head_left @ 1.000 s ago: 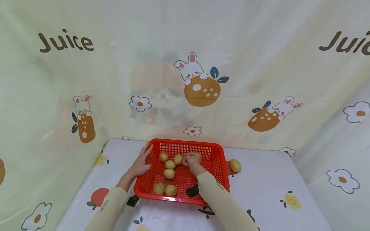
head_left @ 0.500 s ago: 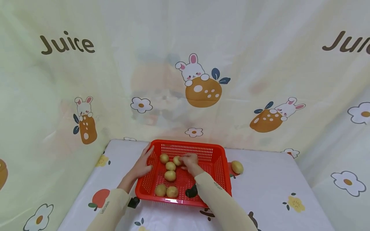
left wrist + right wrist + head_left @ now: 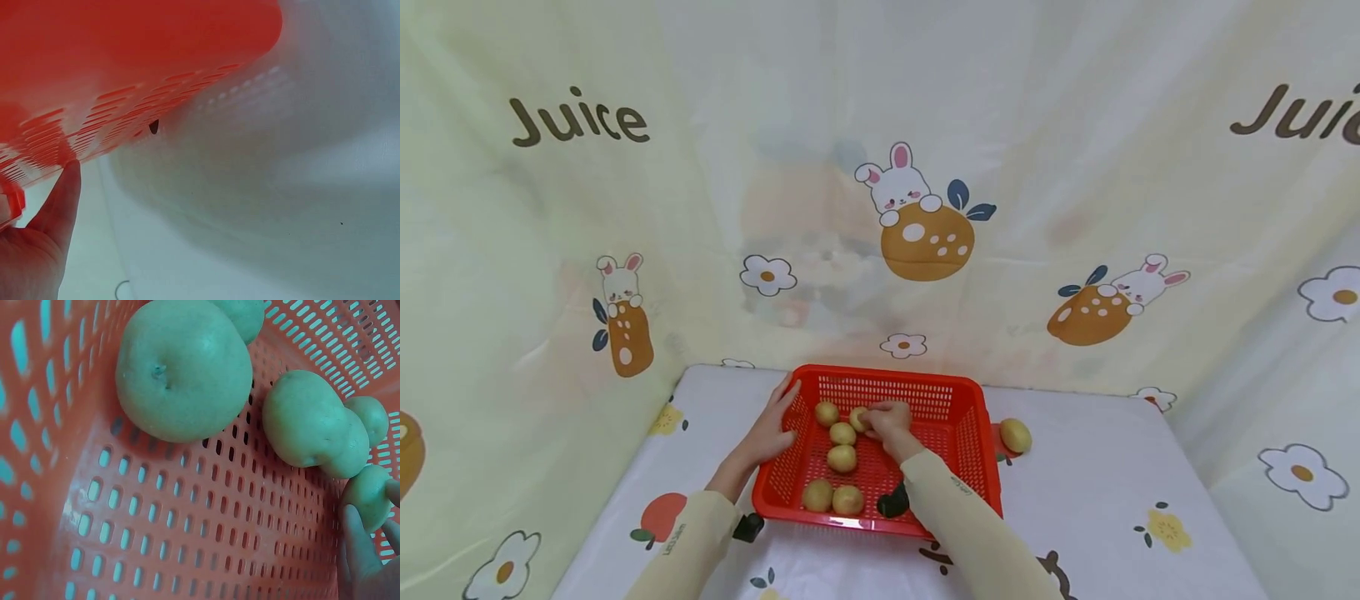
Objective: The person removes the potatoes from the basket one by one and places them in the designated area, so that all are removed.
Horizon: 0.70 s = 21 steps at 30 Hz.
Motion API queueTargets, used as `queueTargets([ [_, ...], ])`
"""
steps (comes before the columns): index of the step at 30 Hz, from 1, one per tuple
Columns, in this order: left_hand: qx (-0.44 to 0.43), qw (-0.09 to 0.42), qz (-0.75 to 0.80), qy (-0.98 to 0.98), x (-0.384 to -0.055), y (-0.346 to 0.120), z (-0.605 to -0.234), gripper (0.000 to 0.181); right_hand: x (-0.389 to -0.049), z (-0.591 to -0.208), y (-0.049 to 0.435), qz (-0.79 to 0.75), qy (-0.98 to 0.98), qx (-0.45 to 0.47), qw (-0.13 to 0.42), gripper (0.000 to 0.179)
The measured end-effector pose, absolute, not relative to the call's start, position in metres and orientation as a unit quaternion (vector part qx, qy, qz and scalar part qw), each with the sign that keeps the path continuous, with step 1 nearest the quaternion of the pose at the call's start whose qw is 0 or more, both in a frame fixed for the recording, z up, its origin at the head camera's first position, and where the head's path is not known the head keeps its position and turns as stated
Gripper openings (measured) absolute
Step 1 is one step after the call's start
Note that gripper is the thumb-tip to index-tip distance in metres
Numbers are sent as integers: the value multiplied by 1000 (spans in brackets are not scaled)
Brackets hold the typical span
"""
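Observation:
A red slotted plastic basket (image 3: 895, 369) sits on the table. My left hand (image 3: 765, 432) holds its left side near the back corner; in the left wrist view a straight finger (image 3: 62, 194) lies against the outer wall. Inside the basket, my right hand (image 3: 891, 423) pinches a round yellow potato (image 3: 367, 499) between thumb and fingers, low over the slotted floor. This potato is partly covered by the fingers in the head view. Just left of it are a back potato (image 3: 827, 413), a middle potato (image 3: 842, 433) and a lower one (image 3: 842, 458).
Two potatoes (image 3: 847, 500) lie side by side at the basket's front wall. One more potato (image 3: 1016, 435) rests on the tablecloth (image 3: 1090, 467), right of the basket. A printed curtain (image 3: 820, 208) hangs close behind the basket. Black wrist devices (image 3: 893, 502) show at the sleeves.
My right hand has shifted a little to the left and now pinches the potato, bringing it nearer the others. My left hand stays on the basket's side.

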<state>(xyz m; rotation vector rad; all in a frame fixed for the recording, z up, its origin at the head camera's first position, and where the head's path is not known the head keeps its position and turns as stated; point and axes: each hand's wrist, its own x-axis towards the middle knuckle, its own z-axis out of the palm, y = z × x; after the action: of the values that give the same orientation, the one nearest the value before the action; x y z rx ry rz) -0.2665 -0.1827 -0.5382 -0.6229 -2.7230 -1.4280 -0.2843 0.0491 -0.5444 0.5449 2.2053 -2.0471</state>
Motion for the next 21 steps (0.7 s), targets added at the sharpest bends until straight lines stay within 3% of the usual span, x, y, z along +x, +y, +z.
queueTargets([
  [21,-196,-4,-450,-871,-268,-181,-539,87,-290,-535,82,-732,654,176,71,34],
])
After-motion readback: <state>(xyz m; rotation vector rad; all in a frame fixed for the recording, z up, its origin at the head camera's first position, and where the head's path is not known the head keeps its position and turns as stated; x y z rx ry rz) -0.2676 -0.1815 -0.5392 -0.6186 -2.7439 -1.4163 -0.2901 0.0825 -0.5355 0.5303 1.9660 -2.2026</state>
